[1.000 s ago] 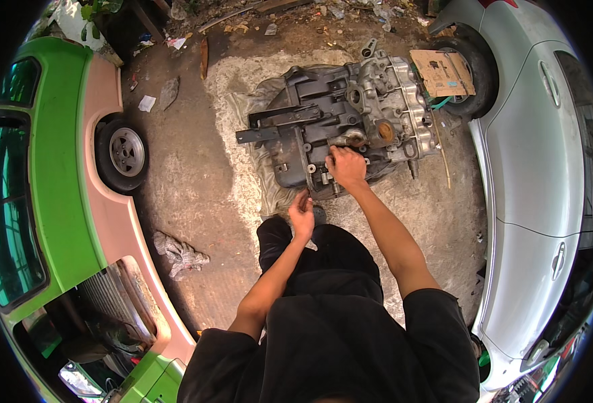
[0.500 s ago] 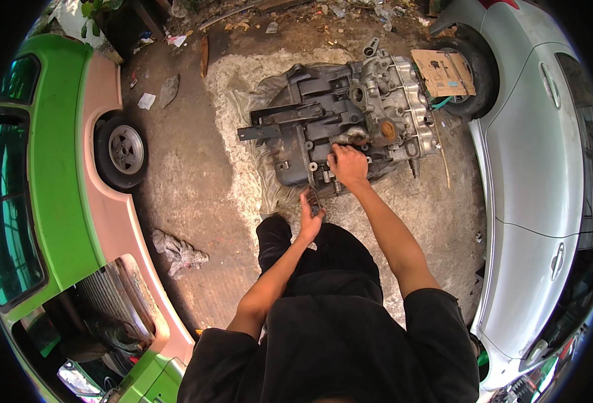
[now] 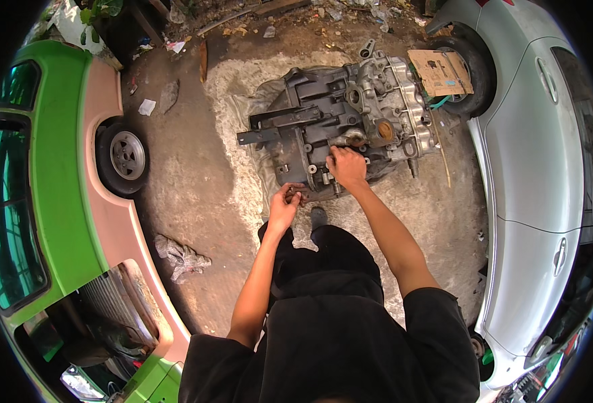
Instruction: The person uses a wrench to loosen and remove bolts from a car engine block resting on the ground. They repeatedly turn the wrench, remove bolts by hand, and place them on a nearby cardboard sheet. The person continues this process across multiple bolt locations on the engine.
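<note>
Left hand (image 3: 285,207) of a worker in black has shifted leftward over the past half second, reaching the near edge of a dark grey and silver metal engine (image 3: 340,119), which rests on a rumpled grey cloth (image 3: 267,176) spread over the concrete floor (image 3: 222,232). Its thumb and fingers sit close together; whether they pinch anything cannot be told. Right hand (image 3: 347,166) has held its place, fingers curled over the engine's near side, though what they may grip is hidden. The shift appears to be a change of working spot by one hand while the other stays put, perhaps for steadiness. A green and pink vehicle (image 3: 61,168) stands at left, a silver car (image 3: 531,188) at right.
</note>
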`<state>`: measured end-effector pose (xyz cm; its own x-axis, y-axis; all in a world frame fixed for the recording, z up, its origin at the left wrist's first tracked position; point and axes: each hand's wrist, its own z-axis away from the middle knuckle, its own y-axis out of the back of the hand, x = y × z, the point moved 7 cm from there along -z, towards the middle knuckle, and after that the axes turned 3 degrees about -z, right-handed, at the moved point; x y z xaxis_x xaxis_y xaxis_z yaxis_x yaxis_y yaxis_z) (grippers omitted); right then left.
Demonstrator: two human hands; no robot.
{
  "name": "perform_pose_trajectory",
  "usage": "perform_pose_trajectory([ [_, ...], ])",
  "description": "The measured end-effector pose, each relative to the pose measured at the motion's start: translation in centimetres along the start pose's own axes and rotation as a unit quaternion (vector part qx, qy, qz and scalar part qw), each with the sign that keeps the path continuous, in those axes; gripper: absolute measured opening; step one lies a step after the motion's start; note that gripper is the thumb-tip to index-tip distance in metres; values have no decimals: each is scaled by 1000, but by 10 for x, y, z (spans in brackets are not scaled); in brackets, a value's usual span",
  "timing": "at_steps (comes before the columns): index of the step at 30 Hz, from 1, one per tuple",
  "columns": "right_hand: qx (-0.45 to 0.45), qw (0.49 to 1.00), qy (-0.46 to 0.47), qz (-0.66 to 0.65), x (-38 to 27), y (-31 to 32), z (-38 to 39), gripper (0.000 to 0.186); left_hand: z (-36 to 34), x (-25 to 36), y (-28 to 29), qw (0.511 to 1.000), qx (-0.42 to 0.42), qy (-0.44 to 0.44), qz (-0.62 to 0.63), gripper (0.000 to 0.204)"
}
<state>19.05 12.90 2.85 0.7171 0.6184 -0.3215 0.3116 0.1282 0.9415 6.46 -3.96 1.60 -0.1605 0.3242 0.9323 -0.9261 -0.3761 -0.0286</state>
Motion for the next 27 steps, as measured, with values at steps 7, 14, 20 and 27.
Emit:
perform_pose_trajectory([
  [7, 17, 1000, 8, -7, -2, 3, 0, 31, -74, -4, 9, 978, 92, -8, -187, 27],
  [14, 10, 1000, 2, -3, -2, 6, -1, 33, -98, -9, -1, 907, 110, -27, -407, 34],
  [20, -5, 1000, -3, -9, -1, 4, 0, 32, -98, -1, 9, 893, 105, -55, -434, 34],
  [27, -14, 1000, -5, -22, 0, 1, 0, 32, -60, 3, 41, 982, 142, -1, -128, 21],
])
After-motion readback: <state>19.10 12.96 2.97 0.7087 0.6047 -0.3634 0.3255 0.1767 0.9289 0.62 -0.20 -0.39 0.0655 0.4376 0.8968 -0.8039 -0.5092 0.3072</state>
